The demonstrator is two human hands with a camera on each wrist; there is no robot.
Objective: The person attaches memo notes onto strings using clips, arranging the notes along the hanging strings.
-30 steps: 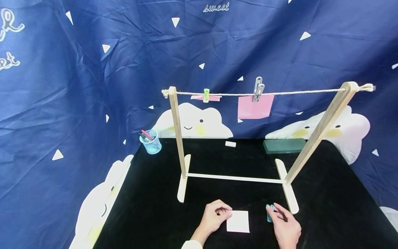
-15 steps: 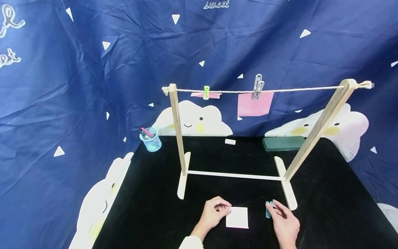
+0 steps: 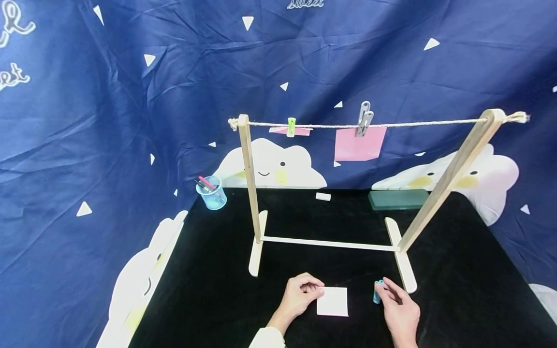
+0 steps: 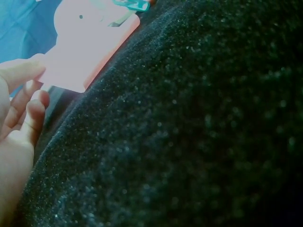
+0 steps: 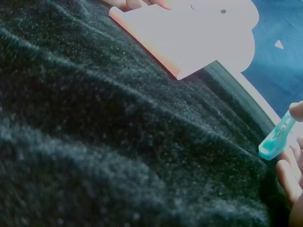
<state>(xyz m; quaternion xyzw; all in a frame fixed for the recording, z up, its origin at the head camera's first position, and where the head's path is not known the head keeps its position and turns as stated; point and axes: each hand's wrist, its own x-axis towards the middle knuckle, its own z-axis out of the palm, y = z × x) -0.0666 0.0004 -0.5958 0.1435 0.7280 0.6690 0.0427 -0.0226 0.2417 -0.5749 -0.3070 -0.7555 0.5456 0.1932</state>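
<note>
Low over the black cloth, my left hand (image 3: 299, 298) pinches the upper left corner of a square pale pink paper (image 3: 332, 302) between thumb and fingers. In the left wrist view the thumb lies on top of the paper (image 4: 78, 61), and its near edge looks folded over. To the right of the paper, apart from it, my right hand (image 3: 400, 309) holds a teal clothespin (image 3: 377, 292) by its handle end. The clothespin (image 5: 274, 142) points away from the fingers in the right wrist view.
A wooden rack (image 3: 330, 244) with a rope (image 3: 417, 124) stands beyond the hands. On the rope, a green clothespin (image 3: 291, 127) and a grey clothespin (image 3: 364, 119) hold pink papers (image 3: 360, 145). Behind are a blue pen cup (image 3: 212, 195), a white block (image 3: 323, 196) and a green case (image 3: 398, 199).
The head view has shifted slightly, so the whole scene sits a little higher in it. Both hands keep the same holds on the paper and the teal clothespin.
</note>
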